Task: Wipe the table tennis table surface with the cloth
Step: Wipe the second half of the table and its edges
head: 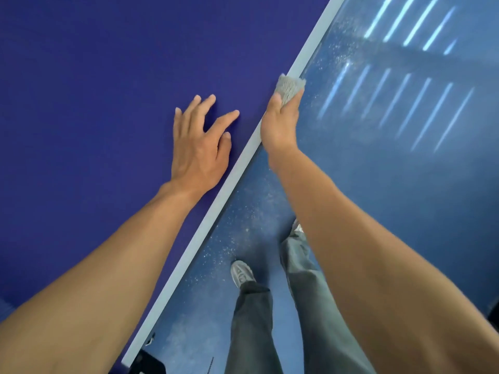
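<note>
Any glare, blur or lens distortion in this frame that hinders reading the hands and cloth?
Head view: striped light reflections glare on the glossy floor, upper right; the wide lens stretches both forearms near the bottom edge; the table is evenly lit; left hand, right hand and cloth read clearly, only slightly soft.

left hand (198,147) flat on dark blue table (94,103), fingers spread | right hand (280,122) gripping grey cloth (290,87) against pale table edge (216,206) | grey trousers (270,319), light shoe (241,273) over speckled blue floor (405,198)
</note>
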Demonstrator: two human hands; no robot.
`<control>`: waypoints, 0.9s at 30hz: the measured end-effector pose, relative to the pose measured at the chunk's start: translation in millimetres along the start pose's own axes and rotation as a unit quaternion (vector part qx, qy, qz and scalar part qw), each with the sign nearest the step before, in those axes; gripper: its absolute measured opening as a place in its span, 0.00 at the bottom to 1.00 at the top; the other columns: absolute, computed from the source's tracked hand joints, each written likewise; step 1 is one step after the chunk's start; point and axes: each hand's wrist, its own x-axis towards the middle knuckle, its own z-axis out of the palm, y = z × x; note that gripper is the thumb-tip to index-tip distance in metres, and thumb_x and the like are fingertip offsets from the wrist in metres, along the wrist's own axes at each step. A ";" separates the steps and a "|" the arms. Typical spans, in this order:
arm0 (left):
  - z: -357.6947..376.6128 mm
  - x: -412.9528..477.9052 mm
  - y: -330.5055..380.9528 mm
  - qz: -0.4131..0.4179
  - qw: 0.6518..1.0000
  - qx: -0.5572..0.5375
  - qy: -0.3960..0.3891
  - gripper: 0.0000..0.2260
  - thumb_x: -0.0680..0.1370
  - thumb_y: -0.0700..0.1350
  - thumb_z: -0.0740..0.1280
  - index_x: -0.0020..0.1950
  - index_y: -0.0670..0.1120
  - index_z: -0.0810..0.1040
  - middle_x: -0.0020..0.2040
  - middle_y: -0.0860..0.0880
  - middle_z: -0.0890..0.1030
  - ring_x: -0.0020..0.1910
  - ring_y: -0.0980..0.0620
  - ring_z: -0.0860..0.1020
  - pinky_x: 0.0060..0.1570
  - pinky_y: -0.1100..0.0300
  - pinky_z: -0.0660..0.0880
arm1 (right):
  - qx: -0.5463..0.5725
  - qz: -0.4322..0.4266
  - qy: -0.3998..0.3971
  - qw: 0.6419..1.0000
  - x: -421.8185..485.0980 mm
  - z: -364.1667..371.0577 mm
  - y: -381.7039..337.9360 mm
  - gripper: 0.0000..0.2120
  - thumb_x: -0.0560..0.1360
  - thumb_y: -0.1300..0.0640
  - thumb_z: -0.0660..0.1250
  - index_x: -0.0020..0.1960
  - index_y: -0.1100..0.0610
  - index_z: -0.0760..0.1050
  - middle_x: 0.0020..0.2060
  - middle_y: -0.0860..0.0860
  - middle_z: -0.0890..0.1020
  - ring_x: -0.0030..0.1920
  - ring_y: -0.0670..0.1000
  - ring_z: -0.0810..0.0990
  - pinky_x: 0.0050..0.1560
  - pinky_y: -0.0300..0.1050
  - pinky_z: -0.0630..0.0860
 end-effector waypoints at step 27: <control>22.3 155.9 25.0 0.040 0.999 0.024 -0.004 0.19 0.85 0.49 0.58 0.75 0.56 0.73 0.77 0.44 0.67 0.79 0.41 0.63 0.80 0.40 0.52 | -0.029 -0.030 0.059 0.997 86.0 -30.3 -73.5 0.28 0.87 0.50 0.48 0.85 0.46 0.44 0.82 0.44 0.59 0.79 0.42 0.61 0.80 0.51 0.60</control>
